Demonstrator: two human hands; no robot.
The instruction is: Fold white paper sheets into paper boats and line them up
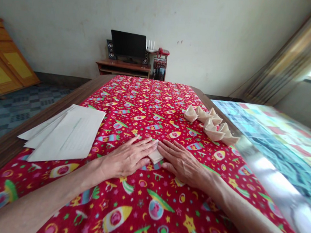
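A small folded piece of white paper [156,156] lies on the red patterned cloth in front of me, its tip pointing away. My left hand [129,154] rests flat over its left edge, fingers stretched out and pointing to the right. From the other side, my right hand [180,160] presses its fingertips on the right edge, also laid flat. The fingers cover part of the paper's sides. Several folded paper boats [214,131] stand to the far right of my right hand. Left of my left hand is a fanned stack of white paper sheets [71,133].
The red cloth [119,194] covers most of a dark wooden table [71,96]. Beyond it, a monitor [129,45] with speakers stands on a small desk [123,65], beside a red telephone [162,52]. A wooden cabinet [7,58] is at left, a bed [286,145] at right.
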